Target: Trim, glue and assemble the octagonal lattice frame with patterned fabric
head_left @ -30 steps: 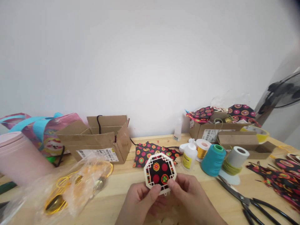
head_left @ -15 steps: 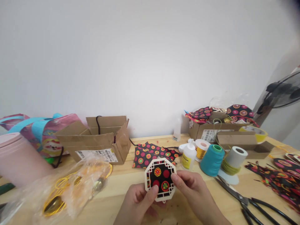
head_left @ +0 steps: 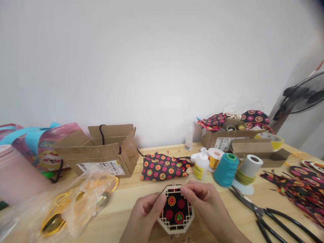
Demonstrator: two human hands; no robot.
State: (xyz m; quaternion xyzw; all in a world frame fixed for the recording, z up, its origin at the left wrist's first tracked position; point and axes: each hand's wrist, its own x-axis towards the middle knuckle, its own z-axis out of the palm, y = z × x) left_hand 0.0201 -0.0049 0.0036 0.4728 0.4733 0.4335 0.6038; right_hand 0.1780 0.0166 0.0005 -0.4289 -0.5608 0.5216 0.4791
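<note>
Between my two hands is an octagonal wooden lattice frame (head_left: 175, 232) with black flowered fabric (head_left: 174, 210) in its middle. My left hand (head_left: 145, 216) pinches its left edge, thumb on the front. On the upper right edge, my right hand (head_left: 206, 206) grips with thumb and fingers. The fingertips behind the frame are hidden. Just beyond it lies a larger piece of the same flowered cloth (head_left: 164, 167). A white glue bottle with a yellow label (head_left: 201, 166) stands past my right hand.
Black-handled scissors (head_left: 260, 211), a teal thread cone (head_left: 227, 170) and other spools are on the right, near fabric scraps (head_left: 303, 195). Leftward are an open cardboard box (head_left: 101, 155), a plastic bag with gold bells and yellow cord (head_left: 81, 199), and a pink container (head_left: 20, 172).
The frame has come lower and nearer to me, its top tipped away. My right hand has shifted to its upper edge, and my left thumb has slid up the left side.
</note>
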